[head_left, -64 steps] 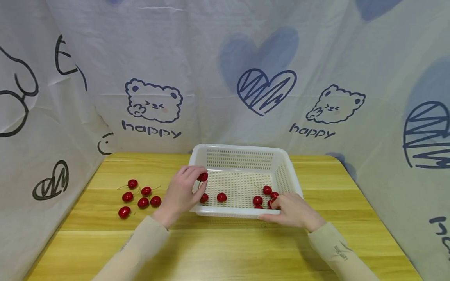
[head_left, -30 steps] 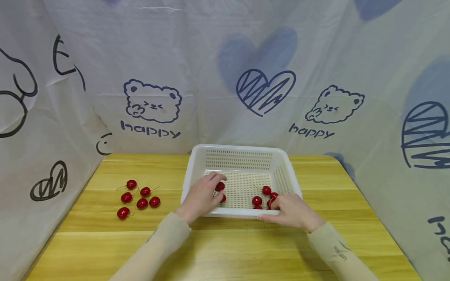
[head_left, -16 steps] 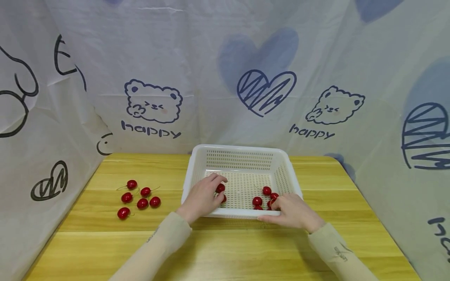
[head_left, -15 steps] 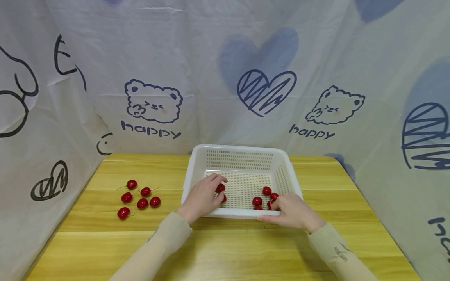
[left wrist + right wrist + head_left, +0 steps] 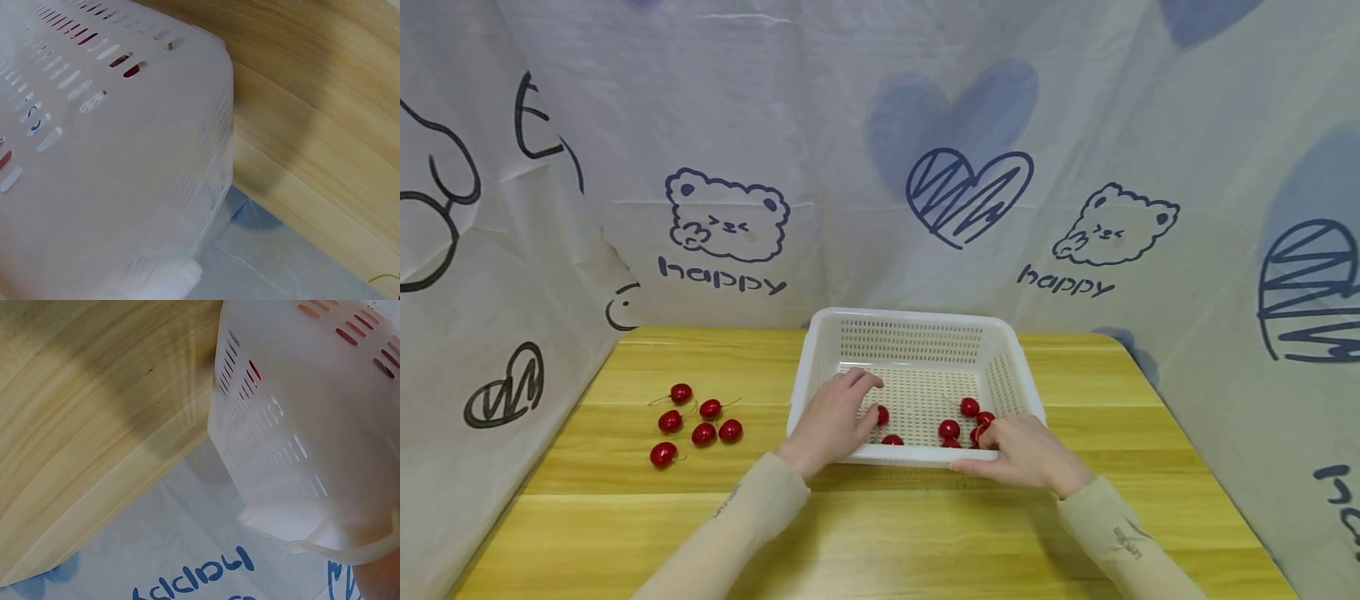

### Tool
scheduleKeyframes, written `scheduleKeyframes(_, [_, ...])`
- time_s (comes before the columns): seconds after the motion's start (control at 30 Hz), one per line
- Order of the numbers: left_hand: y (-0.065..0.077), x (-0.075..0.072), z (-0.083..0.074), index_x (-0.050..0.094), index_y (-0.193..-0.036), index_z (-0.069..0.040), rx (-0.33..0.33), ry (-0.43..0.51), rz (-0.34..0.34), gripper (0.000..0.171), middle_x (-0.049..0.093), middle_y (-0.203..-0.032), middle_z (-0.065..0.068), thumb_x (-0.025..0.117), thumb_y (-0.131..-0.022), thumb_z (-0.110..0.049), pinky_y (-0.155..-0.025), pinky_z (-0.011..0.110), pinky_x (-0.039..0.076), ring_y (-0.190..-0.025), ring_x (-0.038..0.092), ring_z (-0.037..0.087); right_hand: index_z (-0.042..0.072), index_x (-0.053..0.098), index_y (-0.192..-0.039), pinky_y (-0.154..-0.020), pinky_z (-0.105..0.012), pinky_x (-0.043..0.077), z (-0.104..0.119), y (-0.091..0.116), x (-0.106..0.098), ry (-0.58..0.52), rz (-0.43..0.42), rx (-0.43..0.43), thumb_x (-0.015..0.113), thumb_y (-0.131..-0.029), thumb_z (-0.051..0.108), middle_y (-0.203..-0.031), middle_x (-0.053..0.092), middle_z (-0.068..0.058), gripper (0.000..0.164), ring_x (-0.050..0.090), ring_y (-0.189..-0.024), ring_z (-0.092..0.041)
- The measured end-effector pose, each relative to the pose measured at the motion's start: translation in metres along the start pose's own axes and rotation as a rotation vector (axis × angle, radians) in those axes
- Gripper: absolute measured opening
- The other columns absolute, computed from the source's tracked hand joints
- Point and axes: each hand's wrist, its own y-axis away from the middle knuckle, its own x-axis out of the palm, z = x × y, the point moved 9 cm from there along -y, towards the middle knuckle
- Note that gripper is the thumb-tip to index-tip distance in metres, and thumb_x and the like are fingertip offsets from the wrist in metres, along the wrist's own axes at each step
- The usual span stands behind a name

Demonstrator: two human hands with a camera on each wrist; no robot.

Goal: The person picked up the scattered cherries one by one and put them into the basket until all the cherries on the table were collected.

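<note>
In the head view a white slotted plastic basket (image 5: 917,454) stands on the table, with red cherries (image 5: 949,429) lying on its floor. My left hand (image 5: 835,417) reaches over the basket's near left rim, thumb and fingers apart with nothing between them. Just right of its thumb lies one cherry (image 5: 882,414), and another cherry (image 5: 892,440) is beside the front wall. At the front right, my right hand (image 5: 1022,446) grips the basket rim, thumb outside and fingers inside next to several cherries. Both wrist views mostly show the basket's outer wall (image 5: 125,156), with red showing through some slots.
Several stemmed cherries (image 5: 703,434) lie loose on the wooden table (image 5: 925,533), left of the basket. A printed cloth (image 5: 850,167) hangs behind the table and along both sides.
My left hand moved right into the basket with a cherry and let it go. Two cherries now lie lower, near the front wall. My right hand stayed on the rim.
</note>
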Motion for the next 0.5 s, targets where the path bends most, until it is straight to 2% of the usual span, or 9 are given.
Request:
scheduleKeyframes(0.3, [0.0,-0.008,-0.008,0.062,-0.105,-0.009,0.102,-0.005,-0.1,0.021,0.06,-0.1,0.003,0.061,-0.083,-0.009,-0.079,0.036,0.047,-0.084,0.053,0.018,0.026,0.029,-0.047,-0.042,-0.021,0.017,0.0,0.0,0.0,0.004,0.002,0.001,0.05,-0.076,0.076,-0.046,0.013,0.016,0.062,0.019,-0.044,-0.002])
scheduleKeyframes(0.5, [0.001,-0.015,-0.008,0.062,-0.105,-0.011,0.119,-0.017,-0.118,0.022,0.06,-0.103,0.001,0.06,-0.084,-0.011,-0.083,0.036,0.047,-0.09,0.055,0.019,0.026,0.03,-0.047,-0.042,-0.021,0.019,0.001,0.0,-0.001,-0.003,0.005,0.001,0.05,-0.077,0.076,-0.046,0.015,0.016,0.061,0.021,-0.044,-0.003])
